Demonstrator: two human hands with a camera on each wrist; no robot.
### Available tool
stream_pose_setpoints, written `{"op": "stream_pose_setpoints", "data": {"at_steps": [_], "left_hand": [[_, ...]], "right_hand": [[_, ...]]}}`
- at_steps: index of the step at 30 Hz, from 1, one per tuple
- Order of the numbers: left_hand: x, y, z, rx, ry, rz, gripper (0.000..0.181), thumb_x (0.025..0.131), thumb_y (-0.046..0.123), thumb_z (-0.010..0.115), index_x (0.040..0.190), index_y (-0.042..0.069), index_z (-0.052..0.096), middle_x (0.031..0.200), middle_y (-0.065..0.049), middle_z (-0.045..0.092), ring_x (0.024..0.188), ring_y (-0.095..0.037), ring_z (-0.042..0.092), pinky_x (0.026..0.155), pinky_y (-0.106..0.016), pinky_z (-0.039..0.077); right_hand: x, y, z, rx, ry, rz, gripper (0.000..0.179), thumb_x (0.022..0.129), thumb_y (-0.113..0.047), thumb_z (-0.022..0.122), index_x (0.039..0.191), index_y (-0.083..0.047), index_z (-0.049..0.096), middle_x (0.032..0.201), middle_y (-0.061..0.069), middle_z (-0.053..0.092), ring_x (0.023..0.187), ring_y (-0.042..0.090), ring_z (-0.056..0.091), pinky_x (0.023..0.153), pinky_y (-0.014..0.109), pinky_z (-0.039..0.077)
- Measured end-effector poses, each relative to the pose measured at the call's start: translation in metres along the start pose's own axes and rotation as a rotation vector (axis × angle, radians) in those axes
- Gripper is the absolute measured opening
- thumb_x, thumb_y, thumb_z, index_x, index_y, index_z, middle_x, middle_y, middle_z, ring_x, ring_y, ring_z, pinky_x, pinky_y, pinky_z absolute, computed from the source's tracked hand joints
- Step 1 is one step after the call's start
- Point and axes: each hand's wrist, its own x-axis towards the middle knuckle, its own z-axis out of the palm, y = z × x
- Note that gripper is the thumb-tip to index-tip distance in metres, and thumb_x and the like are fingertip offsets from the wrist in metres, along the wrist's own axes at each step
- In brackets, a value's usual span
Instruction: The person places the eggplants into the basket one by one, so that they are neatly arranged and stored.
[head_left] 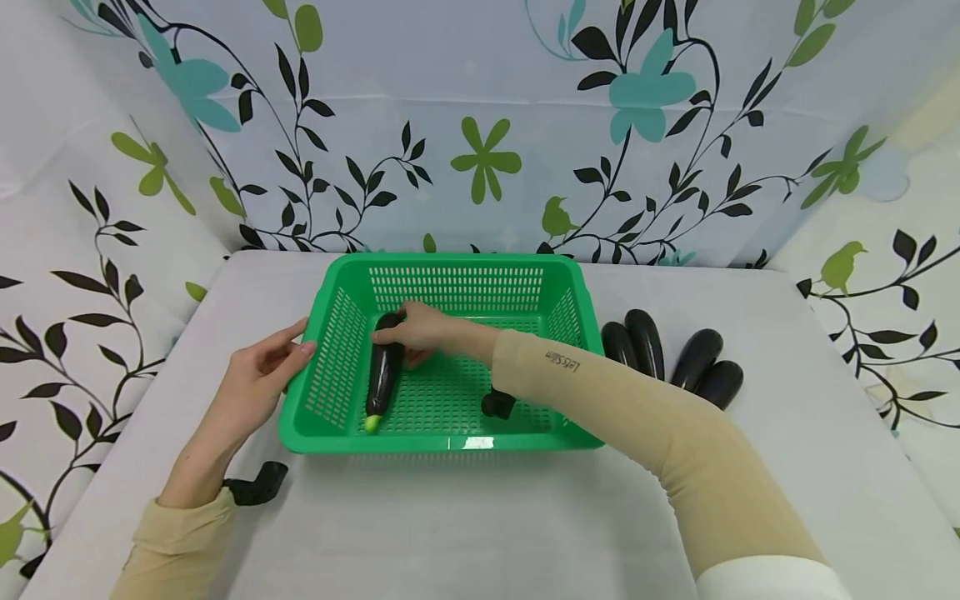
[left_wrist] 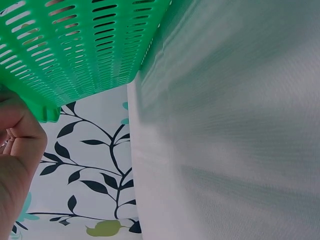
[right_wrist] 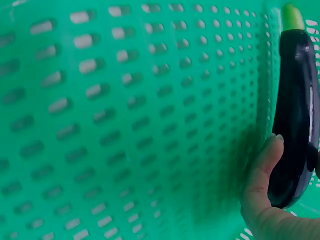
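Green plastic surrounds the eggplant (head_left: 384,375), which is inside the left part of the basket (head_left: 375,443), its long axis running nearly front to back, the yellow-green tip toward the person and the dark blunt end toward the far wall. The right hand (head_left: 423,327) has that far end between thumb and fingers, coming at it from the eggplant's right, so most of the length extends from the grip toward the basket's front wall. Judged from this, control of the fruit rests on that one end, and the tip would swing widest in any turn. The left hand (head_left: 258,379) is outside, at the basket's left rim, with the side wall between it and the eggplant; whether its fingers actually close round the rim is hard to tell, as the left wrist view catches only part of them. Four more eggplants (head_left: 697,357) lie on the worktop (head_left: 480,525) beyond the basket's right side, well apart from both hands.
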Motion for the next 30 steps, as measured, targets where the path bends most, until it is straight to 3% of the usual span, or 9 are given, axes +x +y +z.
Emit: {"op": "stream_pose_setpoints", "data": {"at_steps": [6, 12, 18, 24, 30], "left_hand": [[0.002, -0.003, 0.0, 0.01, 0.002, 0.009, 0.052, 0.105, 0.025, 0.051, 0.15, 0.0, 0.042, 0.104, -0.019, 0.065, 0.07, 0.0, 0.06, 0.057, -0.02, 0.049], [0.001, -0.003, 0.0, -0.002, -0.003, 0.011, 0.052, 0.106, 0.025, 0.051, 0.15, 0.0, 0.041, 0.104, -0.019, 0.065, 0.071, 0.001, 0.061, 0.057, -0.02, 0.05], [0.002, -0.003, 0.001, 0.001, 0.0, 0.017, 0.051, 0.105, 0.024, 0.052, 0.15, 0.0, 0.042, 0.102, -0.017, 0.065, 0.07, 0.0, 0.06, 0.057, -0.021, 0.049], [0.001, 0.0, 0.003, 0.002, -0.003, 0.009, 0.053, 0.105, 0.028, 0.052, 0.15, 0.001, 0.043, 0.102, -0.016, 0.065, 0.071, -0.001, 0.06, 0.058, -0.021, 0.05], [-0.001, -0.001, 0.001, 0.02, 0.001, -0.008, 0.054, 0.105, 0.033, 0.051, 0.151, 0.005, 0.043, 0.097, 0.0, 0.063, 0.072, -0.003, 0.06, 0.06, -0.021, 0.051]], "right_hand": [[0.002, 0.004, 0.008, 0.083, -0.016, 0.024, 0.069, 0.099, -0.027, 0.064, 0.153, 0.0, 0.03, 0.115, 0.022, 0.061, 0.091, 0.031, 0.069, 0.083, 0.041, 0.059], [0.001, 0.002, 0.013, 0.151, -0.028, 0.058, 0.064, 0.1, -0.025, 0.063, 0.15, 0.001, 0.033, 0.113, 0.022, 0.058, 0.072, 0.026, 0.066, 0.087, 0.045, 0.058], [0.001, 0.003, 0.016, 0.281, -0.062, 0.085, 0.066, 0.101, -0.022, 0.061, 0.152, 0.002, 0.029, 0.106, 0.023, 0.065, 0.063, 0.023, 0.066, 0.091, 0.048, 0.055], [-0.001, 0.006, 0.014, 0.265, -0.072, 0.077, 0.068, 0.101, -0.02, 0.06, 0.154, 0.004, 0.025, 0.112, 0.028, 0.067, 0.065, 0.023, 0.067, 0.091, 0.047, 0.056], [-0.007, 0.007, 0.007, 0.232, -0.07, 0.069, 0.067, 0.101, -0.02, 0.061, 0.153, 0.003, 0.026, 0.118, 0.03, 0.065, 0.074, 0.028, 0.069, 0.09, 0.046, 0.057]]}}
